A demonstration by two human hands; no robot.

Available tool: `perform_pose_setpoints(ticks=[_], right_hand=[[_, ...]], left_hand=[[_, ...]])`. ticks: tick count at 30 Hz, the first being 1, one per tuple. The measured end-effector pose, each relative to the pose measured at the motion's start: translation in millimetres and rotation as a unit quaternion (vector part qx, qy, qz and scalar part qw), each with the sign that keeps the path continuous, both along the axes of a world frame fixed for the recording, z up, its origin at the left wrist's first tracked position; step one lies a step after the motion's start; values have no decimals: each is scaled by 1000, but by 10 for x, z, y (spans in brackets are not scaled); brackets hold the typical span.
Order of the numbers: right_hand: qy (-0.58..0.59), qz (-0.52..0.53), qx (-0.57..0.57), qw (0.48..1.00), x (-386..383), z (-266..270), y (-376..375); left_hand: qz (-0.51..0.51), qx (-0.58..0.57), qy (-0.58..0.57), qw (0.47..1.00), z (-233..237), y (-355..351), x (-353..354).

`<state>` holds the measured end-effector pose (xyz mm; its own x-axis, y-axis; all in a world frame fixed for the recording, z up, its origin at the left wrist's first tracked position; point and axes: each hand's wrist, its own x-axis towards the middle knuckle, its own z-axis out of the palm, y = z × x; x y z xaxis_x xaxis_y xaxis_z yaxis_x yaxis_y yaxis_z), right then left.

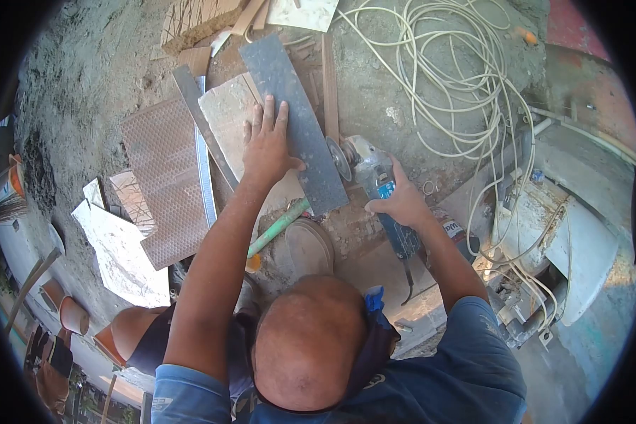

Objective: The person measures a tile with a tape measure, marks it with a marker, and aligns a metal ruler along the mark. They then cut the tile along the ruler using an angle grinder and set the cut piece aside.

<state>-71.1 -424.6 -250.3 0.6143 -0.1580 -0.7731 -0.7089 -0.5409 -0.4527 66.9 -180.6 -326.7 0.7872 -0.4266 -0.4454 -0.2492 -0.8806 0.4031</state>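
A long dark grey slab (300,134) lies slantwise over a pale board (222,106) on the ground. My left hand (267,145) rests flat, fingers spread, across the pale board and the slab's left edge. In my right hand (401,198) is an angle grinder (396,230), gripped round its body. Its round disc (338,159) stands upright close beside the slab's right edge. A green tube (279,227) lies near the slab's lower end, by my shoe (309,247).
Brown textured tiles (166,169), a blue-white strip (205,180) and a broken white piece (124,247) lie to the left. A big coil of pale cable (466,71) spreads at upper right. A rusty white container (537,219) stands at right.
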Motion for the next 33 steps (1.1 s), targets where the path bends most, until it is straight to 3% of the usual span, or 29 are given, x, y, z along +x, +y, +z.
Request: perform_pose_setpoints(ticks=[5, 7, 33], right_hand=[[4, -3, -5, 1000, 86, -18, 17], [-44, 0, 3, 999, 73, -98, 12], [-21, -1, -14, 1000, 593, -64, 100]], left_hand=[[-1, -4, -4, 1000, -3, 1, 3], [-1, -4, -5, 1000, 1, 0, 3], [3, 0, 1, 1000, 43, -8, 11]])
